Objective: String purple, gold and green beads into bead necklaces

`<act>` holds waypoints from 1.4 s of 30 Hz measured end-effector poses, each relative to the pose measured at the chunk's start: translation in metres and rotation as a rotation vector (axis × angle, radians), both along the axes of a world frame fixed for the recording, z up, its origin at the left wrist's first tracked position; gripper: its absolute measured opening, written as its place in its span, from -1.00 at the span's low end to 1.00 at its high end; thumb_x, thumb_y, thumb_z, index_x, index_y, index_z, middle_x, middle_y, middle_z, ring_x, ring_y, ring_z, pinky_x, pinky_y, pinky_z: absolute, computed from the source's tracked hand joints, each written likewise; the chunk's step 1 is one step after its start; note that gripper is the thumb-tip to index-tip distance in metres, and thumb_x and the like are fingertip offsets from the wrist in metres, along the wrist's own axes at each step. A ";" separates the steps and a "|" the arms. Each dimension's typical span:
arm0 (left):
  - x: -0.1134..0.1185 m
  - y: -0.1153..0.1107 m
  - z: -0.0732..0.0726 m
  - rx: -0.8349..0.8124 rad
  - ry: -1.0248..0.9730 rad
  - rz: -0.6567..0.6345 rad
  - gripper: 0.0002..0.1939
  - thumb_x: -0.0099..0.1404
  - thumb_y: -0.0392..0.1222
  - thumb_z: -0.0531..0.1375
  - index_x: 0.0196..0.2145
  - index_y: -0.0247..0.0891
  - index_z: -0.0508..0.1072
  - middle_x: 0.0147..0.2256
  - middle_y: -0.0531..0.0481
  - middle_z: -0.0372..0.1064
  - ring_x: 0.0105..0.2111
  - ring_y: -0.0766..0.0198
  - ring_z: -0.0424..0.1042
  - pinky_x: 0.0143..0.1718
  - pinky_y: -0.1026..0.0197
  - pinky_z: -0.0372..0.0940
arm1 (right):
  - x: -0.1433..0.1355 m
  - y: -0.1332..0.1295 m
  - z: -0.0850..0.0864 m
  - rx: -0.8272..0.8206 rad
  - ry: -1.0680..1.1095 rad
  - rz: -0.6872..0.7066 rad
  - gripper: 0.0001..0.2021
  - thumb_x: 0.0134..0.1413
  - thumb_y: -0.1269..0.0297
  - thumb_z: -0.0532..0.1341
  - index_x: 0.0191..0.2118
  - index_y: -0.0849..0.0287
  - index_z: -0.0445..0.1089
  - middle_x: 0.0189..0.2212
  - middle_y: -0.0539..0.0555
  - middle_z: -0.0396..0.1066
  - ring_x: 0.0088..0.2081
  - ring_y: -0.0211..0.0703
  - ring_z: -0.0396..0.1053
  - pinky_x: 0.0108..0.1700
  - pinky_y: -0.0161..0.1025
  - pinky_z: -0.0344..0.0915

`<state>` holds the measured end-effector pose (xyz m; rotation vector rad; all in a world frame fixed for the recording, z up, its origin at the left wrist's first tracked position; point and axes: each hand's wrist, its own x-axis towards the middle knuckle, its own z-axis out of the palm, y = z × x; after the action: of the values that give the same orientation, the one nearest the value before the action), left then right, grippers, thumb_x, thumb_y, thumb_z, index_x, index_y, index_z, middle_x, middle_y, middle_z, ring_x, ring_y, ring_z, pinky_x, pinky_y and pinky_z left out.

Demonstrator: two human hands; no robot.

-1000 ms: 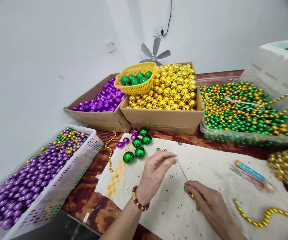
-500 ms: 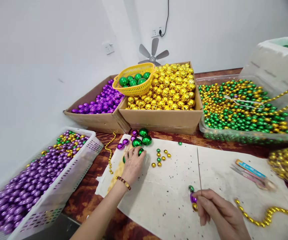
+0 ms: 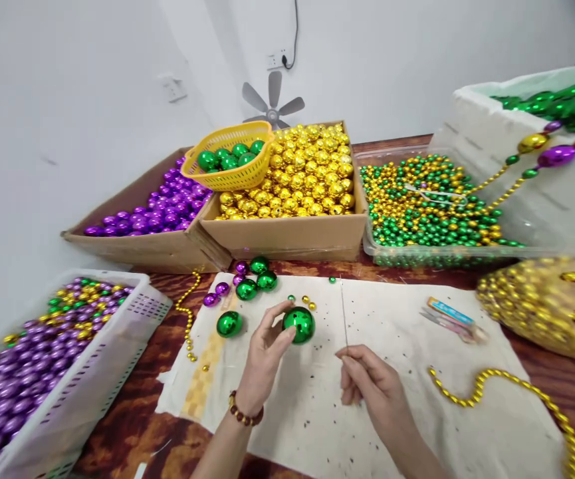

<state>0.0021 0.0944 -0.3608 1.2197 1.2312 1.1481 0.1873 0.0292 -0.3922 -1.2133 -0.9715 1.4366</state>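
Patterned surface (image 3: 117,429), pale cloth (image 3: 317,426) on top. Left hand (image 3: 261,362) now away from bead cluster (image 3: 267,281), grips large green bead (image 3: 304,326); right hand (image 3: 377,389) pinches thin needle-like rod (image 3: 344,313).

The left hand (image 3: 266,356) holds a green ball (image 3: 299,324) above the cloth (image 3: 327,419); the right (image 3: 369,382) pinches a needle (image 3: 344,309) upright. Beyond, on the bench (image 3: 132,426), a yellow basket (image 3: 230,174) (green balls inside) sits over two boxes, one of purple balls (image 3: 152,211), one of gold (image 3: 307,174).
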 end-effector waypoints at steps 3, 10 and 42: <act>0.027 -0.012 0.002 0.033 -0.011 -0.004 -0.68 0.30 -0.14 0.18 0.01 -0.11 0.43 0.02 -0.07 0.34 0.03 0.11 0.29 0.04 0.19 0.16 | -0.003 0.007 0.001 0.035 0.020 0.011 -0.72 0.27 0.06 0.10 -0.24 0.19 0.37 -0.53 -0.03 0.35 -0.54 -0.28 0.36 -0.50 -0.36 0.17; 0.044 -0.019 -0.001 0.128 0.045 -0.105 -0.57 0.22 -0.23 0.25 0.06 -0.04 0.40 0.08 -0.09 0.22 0.12 0.04 0.20 0.09 0.12 0.16 | -0.004 0.005 -0.008 0.051 0.036 -0.012 -0.77 0.29 0.13 0.09 -0.25 0.19 0.34 -0.54 -0.05 0.33 -0.55 -0.32 0.34 -0.49 -0.38 0.18; 0.025 0.009 0.031 -0.091 -0.512 -0.016 -0.63 0.30 -0.12 0.18 0.06 -0.11 0.35 -0.03 -0.09 0.36 -0.15 0.13 0.46 -0.17 0.08 0.38 | -0.009 -0.029 -0.027 0.174 -0.139 0.026 -0.77 0.30 0.17 0.07 -0.19 0.15 0.42 -0.52 -0.01 0.39 -0.54 -0.26 0.41 -0.46 -0.36 0.29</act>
<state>0.0269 0.1034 -0.3300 0.7960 0.8707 1.2769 0.1786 0.0000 -0.4195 -1.1870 -1.1860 1.2715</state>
